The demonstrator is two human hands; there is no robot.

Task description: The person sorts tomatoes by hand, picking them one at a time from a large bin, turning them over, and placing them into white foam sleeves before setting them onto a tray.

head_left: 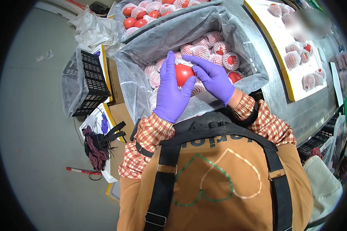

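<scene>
My left hand (172, 92), in a purple glove, cups a red round fruit (183, 73) from below and the side. My right hand (214, 77), also gloved in purple, rests its fingers over the top of the same fruit, on a bit of white foam net (186, 61) at its upper edge. Both hands hover over a plastic-lined crate (158, 42) filled with several red fruits wrapped in white foam nets (221, 48).
A second lined crate of netted fruits (150, 9) stands behind. A black plastic crate (89, 82) lies on the floor at left, beside a box holding rope (96, 148). At right, a metal table carries a yellow-edged white tray (289, 82) with netted fruits.
</scene>
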